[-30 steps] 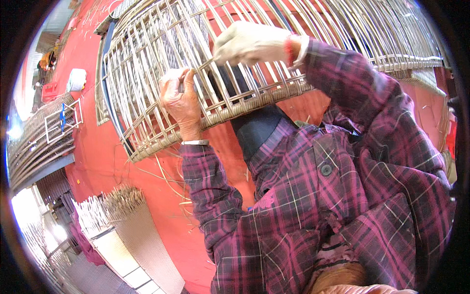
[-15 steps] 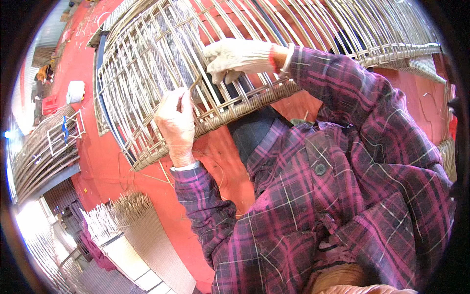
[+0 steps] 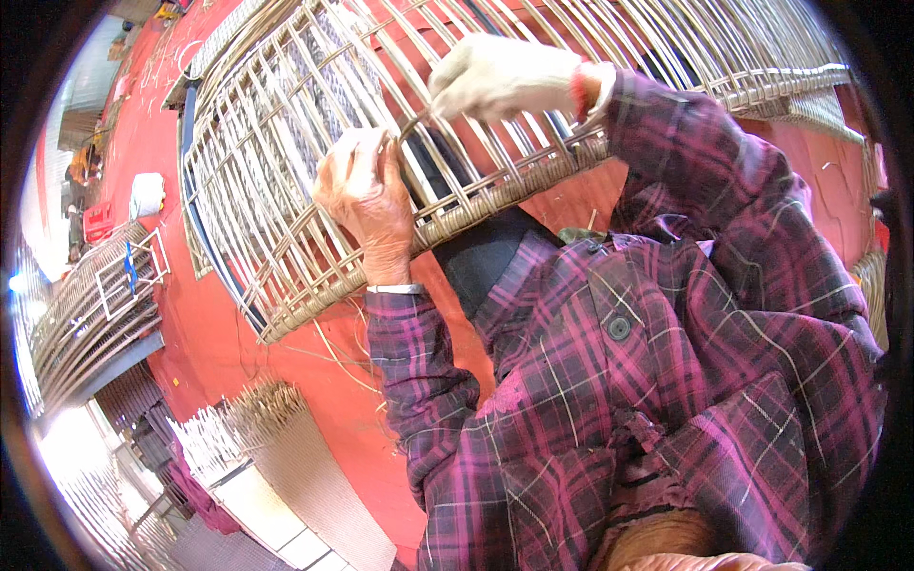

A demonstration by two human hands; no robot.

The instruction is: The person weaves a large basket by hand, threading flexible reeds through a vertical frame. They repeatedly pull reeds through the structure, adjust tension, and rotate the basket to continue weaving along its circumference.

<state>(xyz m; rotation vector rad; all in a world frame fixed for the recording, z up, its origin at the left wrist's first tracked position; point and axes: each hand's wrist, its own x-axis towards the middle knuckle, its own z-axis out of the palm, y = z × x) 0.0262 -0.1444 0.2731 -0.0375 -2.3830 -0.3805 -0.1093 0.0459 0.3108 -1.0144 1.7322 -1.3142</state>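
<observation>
Left hand [image 3: 367, 195], bare: fingers [image 3: 357, 157] curled and pressed together over the upright ribs of a large open-weave cane basket frame [image 3: 286, 209], gripping them just above the woven rim band [image 3: 495, 195]. Right hand [image 3: 505, 71], in a pale glove with a red cuff: fingers bunched, pinching the end of a thin cane strip [image 3: 411, 124] that curves down between the ribs toward the left hand. Hands near each other, not touching.

Basket frame tilted, held up against the person's chest, rim band running across just above the purple plaid shirt [image 3: 647, 381]. Red floor [image 3: 219, 352] behind and below. Loose cane strands [image 3: 343, 357] hang under the rim. Another cane frame [image 3: 90, 314] lies at far left, well apart.
</observation>
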